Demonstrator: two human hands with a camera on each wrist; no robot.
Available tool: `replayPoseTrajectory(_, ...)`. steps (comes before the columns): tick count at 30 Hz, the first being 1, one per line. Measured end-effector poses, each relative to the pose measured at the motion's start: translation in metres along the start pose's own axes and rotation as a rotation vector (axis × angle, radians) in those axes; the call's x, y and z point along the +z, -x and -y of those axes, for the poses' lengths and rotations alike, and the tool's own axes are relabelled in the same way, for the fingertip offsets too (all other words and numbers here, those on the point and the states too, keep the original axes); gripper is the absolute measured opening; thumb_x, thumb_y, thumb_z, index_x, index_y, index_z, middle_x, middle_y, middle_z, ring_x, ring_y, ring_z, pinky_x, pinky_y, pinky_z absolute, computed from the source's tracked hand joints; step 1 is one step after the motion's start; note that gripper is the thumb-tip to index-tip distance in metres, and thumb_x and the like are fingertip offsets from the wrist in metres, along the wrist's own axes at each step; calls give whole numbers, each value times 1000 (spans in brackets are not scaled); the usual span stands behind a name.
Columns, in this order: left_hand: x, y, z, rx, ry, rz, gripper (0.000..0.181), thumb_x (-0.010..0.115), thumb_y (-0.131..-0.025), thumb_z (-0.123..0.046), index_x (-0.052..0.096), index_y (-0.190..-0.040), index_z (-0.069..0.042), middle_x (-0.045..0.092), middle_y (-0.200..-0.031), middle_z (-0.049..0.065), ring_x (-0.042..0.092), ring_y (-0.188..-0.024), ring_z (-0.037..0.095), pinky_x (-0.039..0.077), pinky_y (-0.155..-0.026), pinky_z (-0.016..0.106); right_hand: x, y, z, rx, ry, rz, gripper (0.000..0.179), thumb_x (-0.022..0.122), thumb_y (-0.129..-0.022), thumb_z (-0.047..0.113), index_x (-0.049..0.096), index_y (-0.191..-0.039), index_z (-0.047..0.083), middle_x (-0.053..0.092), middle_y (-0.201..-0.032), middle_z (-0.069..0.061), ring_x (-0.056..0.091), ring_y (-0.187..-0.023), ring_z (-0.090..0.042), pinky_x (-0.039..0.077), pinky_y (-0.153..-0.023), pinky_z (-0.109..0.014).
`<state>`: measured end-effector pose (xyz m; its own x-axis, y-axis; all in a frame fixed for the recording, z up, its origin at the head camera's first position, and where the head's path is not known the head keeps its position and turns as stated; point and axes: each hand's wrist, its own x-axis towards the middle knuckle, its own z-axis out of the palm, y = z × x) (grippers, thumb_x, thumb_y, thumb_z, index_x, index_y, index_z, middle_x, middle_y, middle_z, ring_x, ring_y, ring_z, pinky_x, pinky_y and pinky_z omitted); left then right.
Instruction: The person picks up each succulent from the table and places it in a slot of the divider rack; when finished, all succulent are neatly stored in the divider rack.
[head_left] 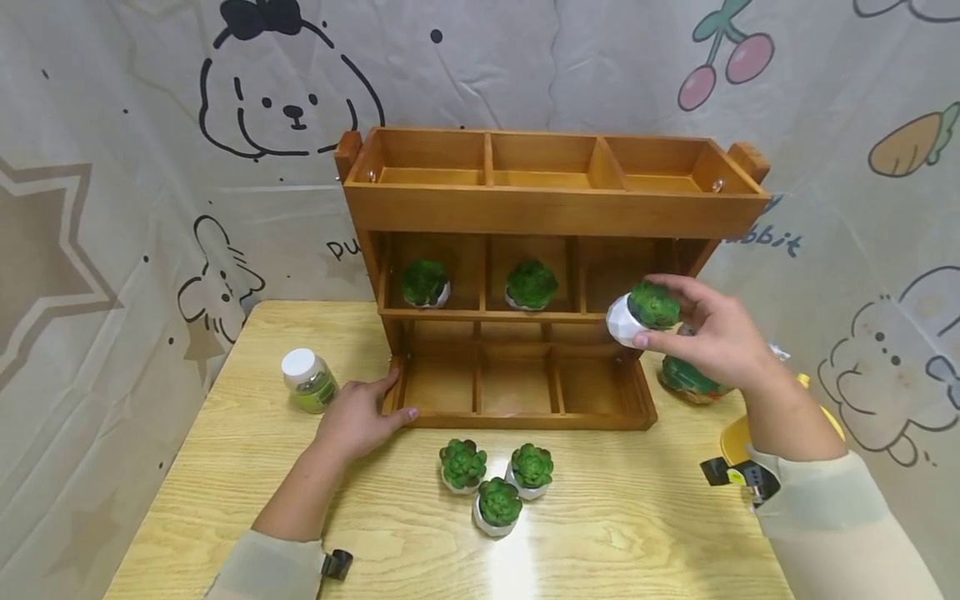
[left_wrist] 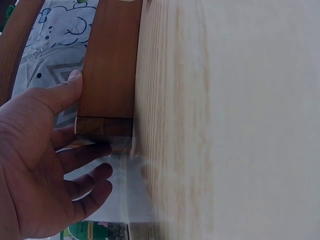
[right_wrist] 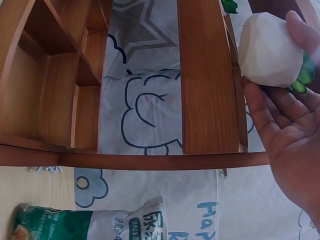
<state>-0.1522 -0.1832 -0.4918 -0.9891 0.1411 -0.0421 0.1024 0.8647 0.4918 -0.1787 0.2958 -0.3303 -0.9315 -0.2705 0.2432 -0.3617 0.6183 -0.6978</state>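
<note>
My right hand (head_left: 716, 337) holds a potted succulent (head_left: 652, 307) by its white faceted pot (right_wrist: 270, 50), tilted, before the right end of the middle tier. At the lower left corner of the wooden shelf (head_left: 555, 212), my left hand (head_left: 362, 417) grips the bottom tier's edge; its thumb (left_wrist: 67, 95) lies against the board in the left wrist view. Two potted succulents, one left (head_left: 425, 283) and one centre (head_left: 531, 285), sit in the middle tier. On the table in front stand three more: a left succulent (head_left: 462, 465), a right succulent (head_left: 531, 468) and a near succulent (head_left: 498, 504).
A white-lidded jar (head_left: 309, 381) stands left of the shelf. Behind my right arm are a green packet (head_left: 693, 379) and a yellow object (head_left: 735, 437), partly hidden. A printed cloth (head_left: 480, 75) hangs behind the wooden table (head_left: 615, 517).
</note>
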Motion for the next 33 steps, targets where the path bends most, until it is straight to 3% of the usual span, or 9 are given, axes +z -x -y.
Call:
replayPoseTrajectory(11,1,0,-1,6,-10,-4,84,74,-90,-59,49,-155,-11,63,-138,25,58,-127,47,47,-105,61,-6,-15,4,74,37,-18,78,89,-85,29,52,-151,14,66,-130,-10,66,-112,-27,51,-84,-14)
replayPoseTrajectory(22,-1,2,-3,-8,0,1,84,73,-91,-58,48,-157,-12,60,-141,27,55,-131,48,45,-106,64,-6,-28,1,99,20,-7,83,88,-85,30,47,-155,12,60,-139,-16,64,-119,-34,46,-86,-8)
replayPoseTrajectory(26,-1,2,-3,-10,1,4,84,73,-91,-59,48,-156,-12,60,-141,27,54,-130,48,44,-106,64,-5,-31,2,104,56,-1,86,88,-85,34,45,-156,13,59,-141,-17,62,-123,-37,53,-98,-29)
replayPoseTrajectory(30,-1,2,-4,-11,0,8,84,72,-91,-59,48,-156,-12,59,-141,28,54,-130,49,44,-105,65,-5,-34,1,115,76,9,88,88,-85,38,44,-157,14,56,-145,-20,59,-127,-41,47,-106,-57)
replayPoseTrajectory(33,0,2,-3,-13,0,7,84,72,-91,-60,48,-156,-12,59,-141,28,53,-131,48,44,-106,65,-5,-35,2,125,84,16,89,87,-85,40,43,-158,16,56,-145,-19,59,-127,-41,47,-106,-58)
